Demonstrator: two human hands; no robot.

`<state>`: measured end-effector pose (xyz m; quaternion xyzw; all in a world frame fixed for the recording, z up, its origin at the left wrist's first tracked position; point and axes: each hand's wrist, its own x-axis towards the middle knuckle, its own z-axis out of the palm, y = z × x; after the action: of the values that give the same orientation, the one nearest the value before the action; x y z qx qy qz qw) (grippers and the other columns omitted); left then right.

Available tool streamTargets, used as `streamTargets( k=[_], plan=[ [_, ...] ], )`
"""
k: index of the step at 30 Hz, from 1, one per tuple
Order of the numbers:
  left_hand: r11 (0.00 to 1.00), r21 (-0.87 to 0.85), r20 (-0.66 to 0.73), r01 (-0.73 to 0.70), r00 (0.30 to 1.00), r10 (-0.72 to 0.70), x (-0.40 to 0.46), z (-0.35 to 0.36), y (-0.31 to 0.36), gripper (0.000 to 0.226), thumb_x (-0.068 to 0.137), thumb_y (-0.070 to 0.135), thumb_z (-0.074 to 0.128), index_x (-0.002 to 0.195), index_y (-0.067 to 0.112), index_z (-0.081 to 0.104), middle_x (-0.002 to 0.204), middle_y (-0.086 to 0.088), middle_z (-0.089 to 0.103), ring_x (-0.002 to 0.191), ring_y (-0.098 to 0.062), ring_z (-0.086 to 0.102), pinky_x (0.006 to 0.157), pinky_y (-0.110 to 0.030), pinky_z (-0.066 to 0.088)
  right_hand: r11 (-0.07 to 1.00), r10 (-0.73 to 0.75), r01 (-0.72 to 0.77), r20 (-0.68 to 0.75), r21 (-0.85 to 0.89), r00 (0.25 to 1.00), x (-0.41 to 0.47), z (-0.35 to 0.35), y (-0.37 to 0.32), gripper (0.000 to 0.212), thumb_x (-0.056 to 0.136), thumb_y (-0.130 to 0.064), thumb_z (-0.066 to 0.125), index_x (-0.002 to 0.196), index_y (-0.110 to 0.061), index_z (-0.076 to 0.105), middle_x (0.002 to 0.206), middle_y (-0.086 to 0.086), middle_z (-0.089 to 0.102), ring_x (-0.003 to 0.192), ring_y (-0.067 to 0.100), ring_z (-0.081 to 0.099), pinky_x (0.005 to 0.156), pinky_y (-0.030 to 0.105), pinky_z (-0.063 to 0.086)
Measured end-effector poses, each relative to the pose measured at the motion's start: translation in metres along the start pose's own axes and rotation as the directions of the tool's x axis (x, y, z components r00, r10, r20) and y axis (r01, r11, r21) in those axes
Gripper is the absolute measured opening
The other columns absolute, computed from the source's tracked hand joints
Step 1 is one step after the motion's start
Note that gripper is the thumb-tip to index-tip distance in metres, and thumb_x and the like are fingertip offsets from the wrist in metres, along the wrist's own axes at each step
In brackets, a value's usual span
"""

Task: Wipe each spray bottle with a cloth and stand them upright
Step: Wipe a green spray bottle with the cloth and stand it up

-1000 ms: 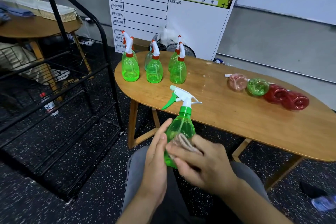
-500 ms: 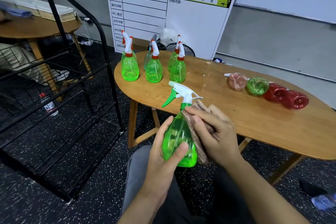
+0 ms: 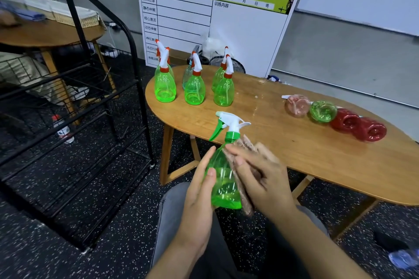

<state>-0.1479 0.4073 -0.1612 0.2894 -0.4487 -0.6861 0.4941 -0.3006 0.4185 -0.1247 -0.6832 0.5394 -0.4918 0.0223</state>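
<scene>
- Just off the near edge of the oval wooden table (image 3: 283, 161), over our lap in the head view, we hold a translucent green plastic spray bottle with a white trigger head (image 3: 223, 179) upright.
- Our left hand (image 3: 199, 197) wraps its side, thumb across the front; our right hand (image 3: 260, 179) presses a brownish folded cloth (image 3: 243, 190) flat against its right flank.
- We judge the wiping step to be under way on this bottle.
- At the table's far left end, five or six green bottles with orange-collared white triggers (image 3: 195, 88) stand upright.
- Toward its right end, four bottles lie on their sides (image 3: 335, 118): pink, green, two red.
- Next calls for standing ours beside the upright group, without knocking any over.
</scene>
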Motion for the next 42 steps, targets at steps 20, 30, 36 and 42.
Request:
streamTargets(
  k=[20,30,36,42],
  plan=[
    [1.000,-0.013,-0.059,-0.016,0.998,0.015,0.002,0.003,0.005,0.048,0.102,0.040,0.048,0.147,0.030,0.056,0.140,-0.001,0.069,0.133,-0.020,0.064,0.117,-0.051,0.043,0.955,-0.202,0.200,0.014,-0.219,0.979,-0.008,0.002,-0.002,0.030,0.108,-0.040,0.050,0.133,-0.035,0.067,0.085,-0.006,0.048,0.062,0.003,0.043,0.050,0.019,0.040],
    [1.000,-0.017,-0.021,0.000,1.000,0.000,0.000,0.006,0.004,0.043,0.104,0.037,0.047,0.146,0.031,0.057,0.138,-0.001,0.071,0.132,-0.021,0.065,0.109,-0.039,0.052,0.907,-0.322,0.336,0.095,-0.254,0.942,-0.006,-0.011,0.003,0.027,0.106,-0.039,0.055,0.130,-0.037,0.067,0.079,-0.005,0.052,0.061,0.006,0.045,0.050,0.020,0.040],
    [1.000,0.026,-0.039,-0.002,0.999,0.003,0.002,0.000,0.000,0.043,0.101,0.043,0.047,0.141,0.045,0.063,0.148,0.005,0.063,0.141,-0.019,0.056,0.120,-0.052,0.040,0.982,-0.083,0.070,-0.069,-0.174,0.994,0.016,-0.006,0.008,0.031,0.105,-0.041,0.053,0.125,-0.031,0.074,0.080,-0.010,0.042,0.060,0.008,0.045,0.051,0.021,0.040],
    [0.999,-0.031,-0.025,0.015,1.000,-0.016,0.001,0.000,0.004,0.045,0.106,0.037,0.039,0.149,0.033,0.054,0.136,-0.003,0.072,0.127,-0.023,0.068,0.111,-0.045,0.052,0.896,-0.375,0.405,0.181,-0.182,0.909,-0.030,0.000,-0.007,0.031,0.099,-0.031,0.068,0.130,-0.034,0.072,0.079,-0.003,0.051,0.064,0.006,0.043,0.056,0.015,0.039]
  ],
)
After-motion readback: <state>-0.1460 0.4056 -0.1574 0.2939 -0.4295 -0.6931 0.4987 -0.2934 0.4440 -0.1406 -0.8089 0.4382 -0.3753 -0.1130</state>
